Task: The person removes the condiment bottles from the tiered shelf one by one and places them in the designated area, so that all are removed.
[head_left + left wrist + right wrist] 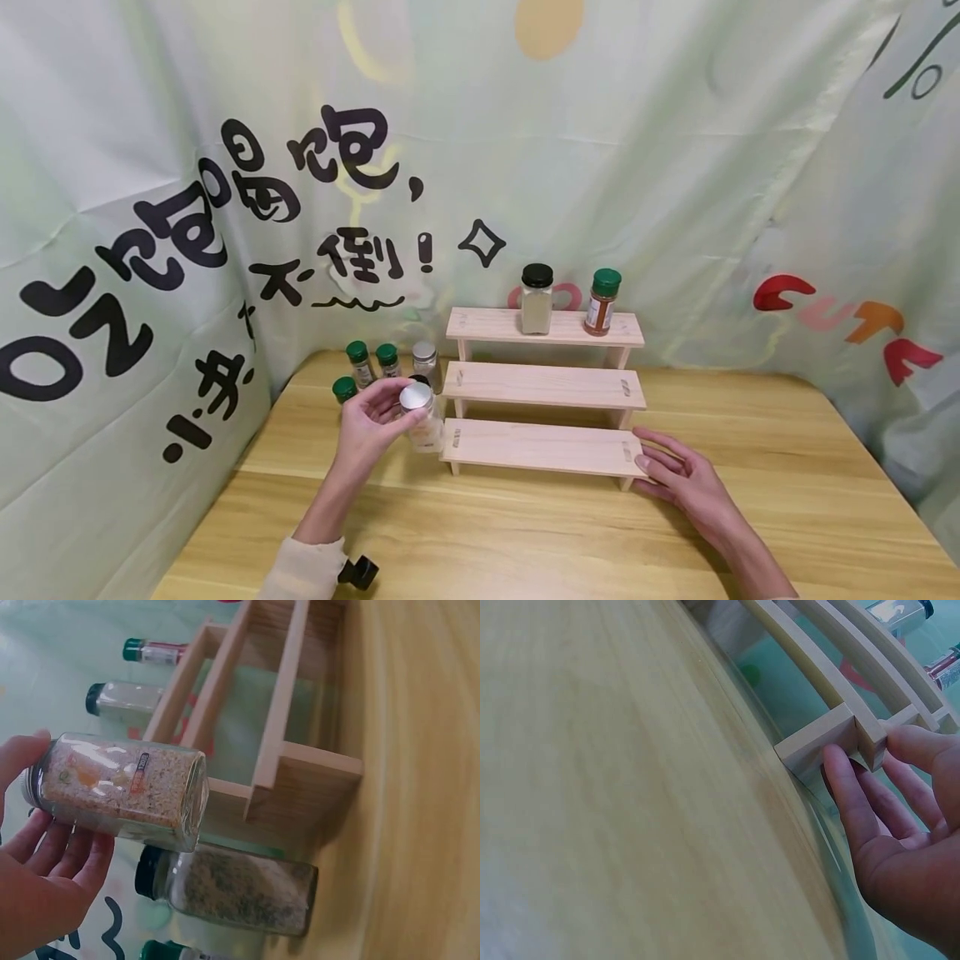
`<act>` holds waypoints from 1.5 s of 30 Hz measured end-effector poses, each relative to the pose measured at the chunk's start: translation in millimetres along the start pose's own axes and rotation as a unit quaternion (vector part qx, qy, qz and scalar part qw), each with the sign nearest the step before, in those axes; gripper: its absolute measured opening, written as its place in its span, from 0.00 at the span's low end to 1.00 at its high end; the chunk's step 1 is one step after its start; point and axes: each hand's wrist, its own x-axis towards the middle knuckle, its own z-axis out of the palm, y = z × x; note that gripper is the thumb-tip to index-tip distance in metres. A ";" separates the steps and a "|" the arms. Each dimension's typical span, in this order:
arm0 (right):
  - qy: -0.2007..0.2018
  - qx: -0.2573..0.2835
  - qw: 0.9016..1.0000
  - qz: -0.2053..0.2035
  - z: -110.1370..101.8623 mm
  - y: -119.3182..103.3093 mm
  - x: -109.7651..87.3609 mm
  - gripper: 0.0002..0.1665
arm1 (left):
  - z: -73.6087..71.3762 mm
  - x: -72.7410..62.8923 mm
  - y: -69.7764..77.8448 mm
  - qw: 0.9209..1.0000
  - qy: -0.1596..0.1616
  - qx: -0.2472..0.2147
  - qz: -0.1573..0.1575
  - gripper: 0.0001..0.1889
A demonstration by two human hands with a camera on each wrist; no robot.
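Observation:
My left hand (375, 425) holds a clear glass spice jar (127, 784) by its silver lid (416, 397). The jar is off the table, just left of the lowest step of a three-tier wooden rack (543, 386). Pale coarse grains show inside it. At the right end of that step, my right hand (686, 483) grips the board's corner, its fingertips (838, 761) against the board and leg. On the top tier stand a black-lidded jar (537, 300) and a green-capped bottle (602, 304) with red contents.
Left of the rack, several green-capped bottles (360, 362) and a grey-lidded jar (425, 362) stand on the wooden table (525, 542). A black-lidded jar (232, 889) of dark seasoning is behind the held jar. A printed cloth (637, 167) hangs behind the table.

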 end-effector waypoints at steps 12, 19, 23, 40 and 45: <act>-0.002 -0.007 1.000 0.000 1.6 -1.1 0.8 0.33 | -11.2 -14.1 -13.5 1.000 -0.001 0.012 -0.003 0.23; 0.006 -0.010 1.000 0.002 1.6 -3.9 -0.2 0.33 | -10.4 -19.5 -22.8 1.000 -0.001 0.006 -0.012 0.23; 0.007 -0.012 1.000 0.001 1.5 -3.7 -0.4 0.33 | -11.1 -23.3 -29.7 0.999 -0.011 0.020 -0.029 0.24; 0.000 -0.003 1.000 -0.003 1.1 -2.5 -0.4 0.31 | -16.2 -23.5 -50.1 0.997 -0.033 0.034 -0.057 0.23; -0.003 0.000 1.000 -0.002 1.1 -2.0 -0.5 0.31 | -19.8 -22.9 -49.5 0.996 -0.053 0.026 -0.071 0.24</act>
